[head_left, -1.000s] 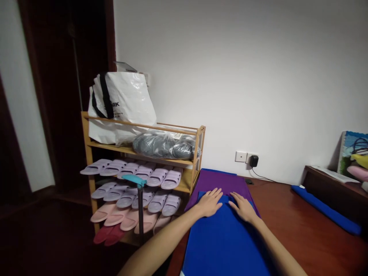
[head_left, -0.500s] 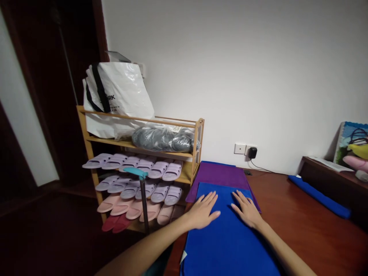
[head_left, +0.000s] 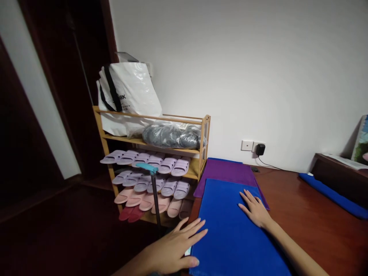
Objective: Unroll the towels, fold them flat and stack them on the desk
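Observation:
A blue towel-like cloth [head_left: 227,218] lies flat along the left part of the brown table. Its far end overlaps a purple cloth [head_left: 227,171]. My right hand [head_left: 254,209] rests on the blue cloth near its far right edge, fingers spread. At the cloth's near left edge is my left hand [head_left: 175,245], its fingers apart and their tips over the cloth's border. Beside that hand a small white tag shows at the cloth's edge, partly hidden. Neither hand holds anything.
A wooden shoe rack [head_left: 203,153] with several pairs of slippers stands left of the table [head_left: 299,214]. On it are a white bag [head_left: 132,88] and a plastic-wrapped grey bundle [head_left: 172,135]. A folded blue cloth [head_left: 330,195] lies at right. A black adapter [head_left: 260,149] is plugged into the wall.
My left hand has drawn back from the far part of the blue cloth to its near left edge. My right hand stays on the cloth. The view has turned slightly left.

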